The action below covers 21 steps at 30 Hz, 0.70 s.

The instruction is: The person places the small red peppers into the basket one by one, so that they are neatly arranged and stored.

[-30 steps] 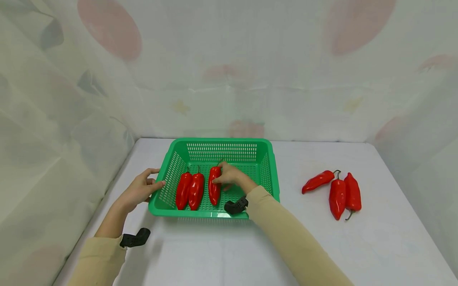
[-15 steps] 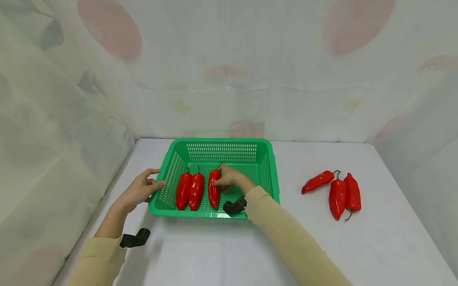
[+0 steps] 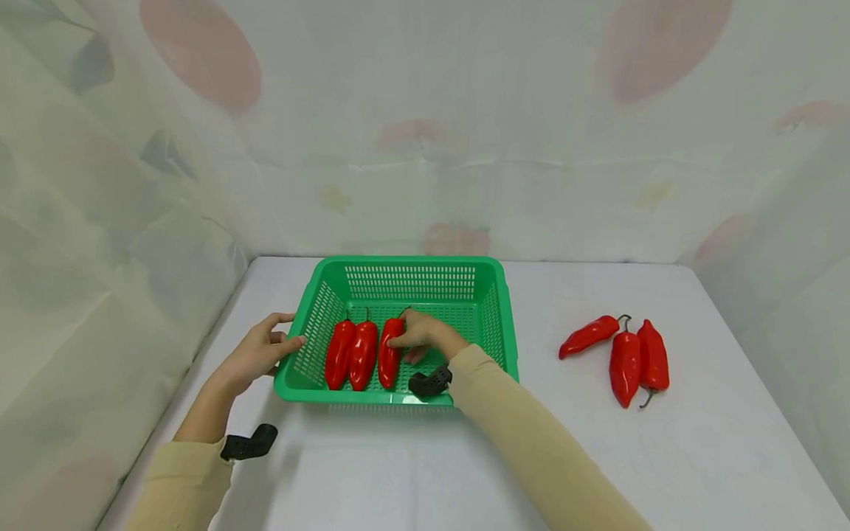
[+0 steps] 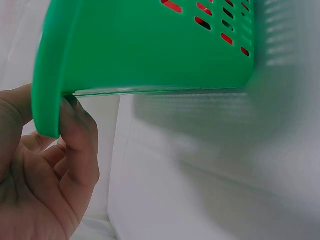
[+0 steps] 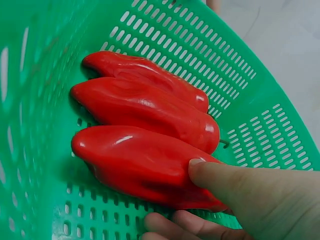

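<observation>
We count six glossy, tapered red peppers with thin stems and one rectangular green plastic basket [image 3: 398, 397] with slotted walls. Three peppers lie in the basket: the left pepper [image 3: 339, 354] and the middle pepper [image 3: 362, 355] side by side and touching, with the right pepper [image 3: 390, 358] just beside them, its stem end leaning away. Three more lie well to the right of the basket: a slanting pepper [image 3: 588, 335], a centre pepper [image 3: 626, 367], and an outer pepper [image 3: 654, 355] whose stem points towards us. All of this rests on a smooth white desk [image 3: 358, 472], edged at the back and both sides by pale hanging cloth [image 3: 425, 110] with faded red, grey and yellow motifs. We see two beige-sleeved arms [image 3: 544, 442], each with a black wrist device [image 3: 250, 444]. The left hand [image 3: 255, 352] grips the basket's left rim, thumb on top and bent fingers beneath. The right hand [image 3: 425, 335] reaches inside and pinches the right pepper near its stem end, thumb pressed on one side and fingers along the other, parted only by the pepper's width; we cannot tell exactly where each fingertip touches.
</observation>
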Tool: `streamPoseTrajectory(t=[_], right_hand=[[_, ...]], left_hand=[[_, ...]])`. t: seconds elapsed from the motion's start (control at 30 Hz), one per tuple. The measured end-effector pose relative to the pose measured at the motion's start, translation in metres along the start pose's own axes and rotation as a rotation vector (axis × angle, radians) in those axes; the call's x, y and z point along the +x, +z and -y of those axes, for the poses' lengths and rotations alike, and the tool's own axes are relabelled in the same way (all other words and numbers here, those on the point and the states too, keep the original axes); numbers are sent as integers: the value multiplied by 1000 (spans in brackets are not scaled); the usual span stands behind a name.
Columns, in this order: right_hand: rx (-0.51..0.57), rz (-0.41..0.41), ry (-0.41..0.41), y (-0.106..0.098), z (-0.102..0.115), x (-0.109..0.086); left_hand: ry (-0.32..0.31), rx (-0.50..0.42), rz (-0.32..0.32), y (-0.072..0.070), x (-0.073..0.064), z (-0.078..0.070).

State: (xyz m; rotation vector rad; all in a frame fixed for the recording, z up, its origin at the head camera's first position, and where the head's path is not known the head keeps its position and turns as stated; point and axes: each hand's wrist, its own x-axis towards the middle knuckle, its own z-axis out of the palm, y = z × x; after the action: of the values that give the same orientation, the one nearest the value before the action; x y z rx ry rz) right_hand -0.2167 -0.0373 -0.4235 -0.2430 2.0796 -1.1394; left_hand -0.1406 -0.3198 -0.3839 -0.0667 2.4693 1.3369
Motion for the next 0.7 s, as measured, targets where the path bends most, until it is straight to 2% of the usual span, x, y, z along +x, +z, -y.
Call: streamPoseTrajectory(t=[0.27,0.7], right_hand=[[-28,7,1,2,1,1],[-8,7,-3,4,4,-2]], left_hand=[[-1,-11,3,1,-1,-1],[-15,-13,1,0,0,0]])
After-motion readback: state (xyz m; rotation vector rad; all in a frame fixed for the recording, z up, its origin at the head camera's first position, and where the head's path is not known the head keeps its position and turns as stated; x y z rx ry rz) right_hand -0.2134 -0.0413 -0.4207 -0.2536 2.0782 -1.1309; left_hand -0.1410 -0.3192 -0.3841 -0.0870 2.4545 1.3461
